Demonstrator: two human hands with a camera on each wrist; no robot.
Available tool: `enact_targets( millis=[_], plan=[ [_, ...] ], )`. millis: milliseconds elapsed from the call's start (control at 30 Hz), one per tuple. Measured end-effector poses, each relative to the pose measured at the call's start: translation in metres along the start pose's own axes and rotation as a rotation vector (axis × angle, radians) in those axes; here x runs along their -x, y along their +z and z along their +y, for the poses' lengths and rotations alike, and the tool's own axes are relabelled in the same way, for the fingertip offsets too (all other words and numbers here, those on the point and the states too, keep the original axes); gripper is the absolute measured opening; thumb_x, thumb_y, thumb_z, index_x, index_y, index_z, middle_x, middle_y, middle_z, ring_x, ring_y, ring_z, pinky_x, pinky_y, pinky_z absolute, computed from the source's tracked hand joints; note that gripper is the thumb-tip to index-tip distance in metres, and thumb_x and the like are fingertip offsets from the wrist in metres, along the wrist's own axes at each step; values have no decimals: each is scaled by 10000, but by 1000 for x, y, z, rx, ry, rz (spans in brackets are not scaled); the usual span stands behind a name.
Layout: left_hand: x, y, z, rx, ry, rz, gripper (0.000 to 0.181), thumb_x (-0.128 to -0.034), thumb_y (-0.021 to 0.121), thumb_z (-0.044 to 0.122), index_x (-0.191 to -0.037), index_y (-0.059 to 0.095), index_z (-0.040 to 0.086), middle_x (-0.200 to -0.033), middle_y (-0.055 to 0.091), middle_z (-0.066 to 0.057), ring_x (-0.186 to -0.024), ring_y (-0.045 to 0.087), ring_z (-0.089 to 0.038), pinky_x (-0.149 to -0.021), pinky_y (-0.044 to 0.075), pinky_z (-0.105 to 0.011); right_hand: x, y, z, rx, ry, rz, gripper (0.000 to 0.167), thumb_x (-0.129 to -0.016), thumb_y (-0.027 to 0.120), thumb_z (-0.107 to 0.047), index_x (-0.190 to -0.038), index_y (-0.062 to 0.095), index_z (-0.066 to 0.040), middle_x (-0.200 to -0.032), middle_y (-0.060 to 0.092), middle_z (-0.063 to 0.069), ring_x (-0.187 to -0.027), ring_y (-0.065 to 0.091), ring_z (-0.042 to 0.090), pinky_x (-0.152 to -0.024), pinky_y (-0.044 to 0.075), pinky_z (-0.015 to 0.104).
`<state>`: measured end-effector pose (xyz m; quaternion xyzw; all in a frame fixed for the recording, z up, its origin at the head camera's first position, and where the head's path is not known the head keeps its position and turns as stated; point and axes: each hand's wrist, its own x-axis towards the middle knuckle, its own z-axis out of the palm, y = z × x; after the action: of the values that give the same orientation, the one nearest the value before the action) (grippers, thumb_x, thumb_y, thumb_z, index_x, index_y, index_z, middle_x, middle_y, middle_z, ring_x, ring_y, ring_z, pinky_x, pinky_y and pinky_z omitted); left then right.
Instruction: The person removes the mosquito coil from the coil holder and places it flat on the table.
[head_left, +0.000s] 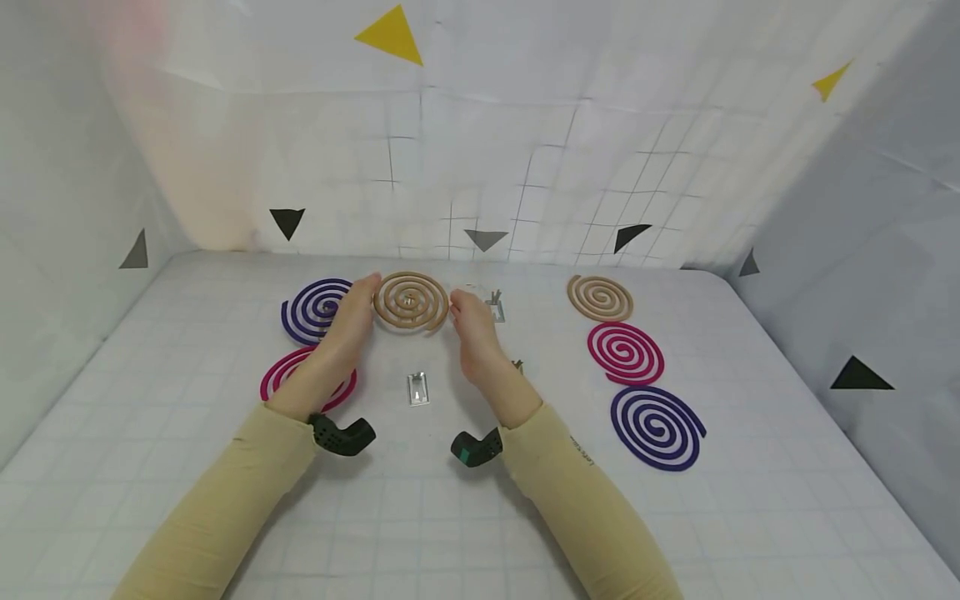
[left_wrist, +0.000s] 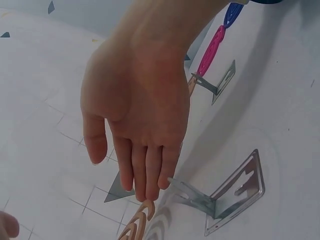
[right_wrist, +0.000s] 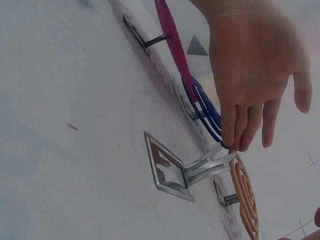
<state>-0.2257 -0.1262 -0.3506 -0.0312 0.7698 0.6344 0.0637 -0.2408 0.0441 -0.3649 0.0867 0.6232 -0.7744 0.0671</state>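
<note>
A tan mosquito coil (head_left: 411,324) sits raised on a metal stand (right_wrist: 231,199) at the back middle. My left hand (head_left: 347,325) is at its left edge with straight fingers, palm inward; the right wrist view shows this left hand (right_wrist: 255,75). My right hand (head_left: 477,337) lies at the opposite edge, also straight-fingered, and the left wrist view shows that right hand (left_wrist: 140,100). Fingertips meet or nearly meet the coil's rim; firm contact cannot be told. Below my left hand and forearm are a blue coil (head_left: 302,319) and a pink coil (head_left: 268,377), partly hidden, both on stands.
A bare metal stand (head_left: 417,400) is in the middle, with another stand (head_left: 498,315) behind my right hand and one partly hidden (head_left: 517,365) by my right forearm. On the right lie a tan coil (head_left: 600,319), a pink coil (head_left: 626,363) and a blue coil (head_left: 657,429).
</note>
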Motion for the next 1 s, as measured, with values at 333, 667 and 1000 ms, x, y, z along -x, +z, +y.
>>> enact_targets(
  millis=[333,667,1000],
  plan=[
    [-1,1,0,-21,-9,4,677,-1062,240,470,-1597,165,62,-1673,142,-101,-1549,92,-248,-1268,85,-401,-2,-2,3,2,17,-25,475,-1025,450,-161,-1448,435,55,-1564,400,139,-1460,375,233,-1219,283,339],
    [-2,4,1,4,4,25,650,-1060,271,438,-1567,252,34,-1646,230,-112,-1535,156,-236,-1264,110,-379,0,-3,0,16,-22,-26,420,-1013,481,-164,-1373,536,46,-1523,448,105,-1436,403,220,-1212,292,344],
    [2,5,5,48,34,22,620,-1068,276,394,-1560,263,17,-1637,258,-108,-1524,189,-207,-1256,163,-357,1,-6,-1,24,-42,-45,418,-1012,498,-174,-1369,536,39,-1529,430,102,-1441,391,213,-1219,282,353]
  ],
)
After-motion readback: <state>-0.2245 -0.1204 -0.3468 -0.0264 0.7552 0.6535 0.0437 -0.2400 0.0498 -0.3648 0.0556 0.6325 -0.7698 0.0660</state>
